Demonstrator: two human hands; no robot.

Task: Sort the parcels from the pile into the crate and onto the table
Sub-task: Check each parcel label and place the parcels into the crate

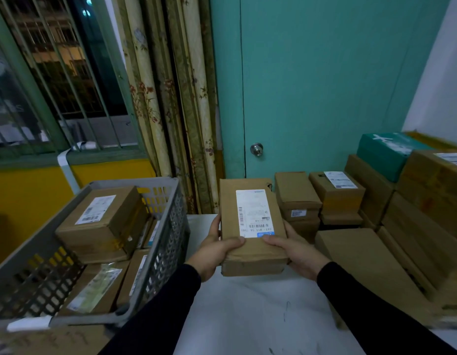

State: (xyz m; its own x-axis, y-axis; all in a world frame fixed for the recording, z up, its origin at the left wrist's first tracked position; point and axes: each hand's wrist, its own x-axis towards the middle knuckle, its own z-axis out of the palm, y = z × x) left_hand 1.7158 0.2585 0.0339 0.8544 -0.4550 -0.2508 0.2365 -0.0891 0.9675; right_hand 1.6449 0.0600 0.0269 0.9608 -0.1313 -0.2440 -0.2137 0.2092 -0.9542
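Both the left hand [215,248] and right hand [298,248] grip a brown parcel [251,226] above the desk [248,311], right of the crate [155,252]. Its label [254,213] print is blurred, barcode aside.

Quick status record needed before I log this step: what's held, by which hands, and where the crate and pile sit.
held item: brown parcel with a white label facing up
left hand: grip on the parcel's left edge, thumb on top
right hand: grip on the parcel's right edge, thumb on top
parcel position: lifted above the white table
crate: grey, to the left, already holding several parcels
pile: stacked boxes to the right, one teal box on top
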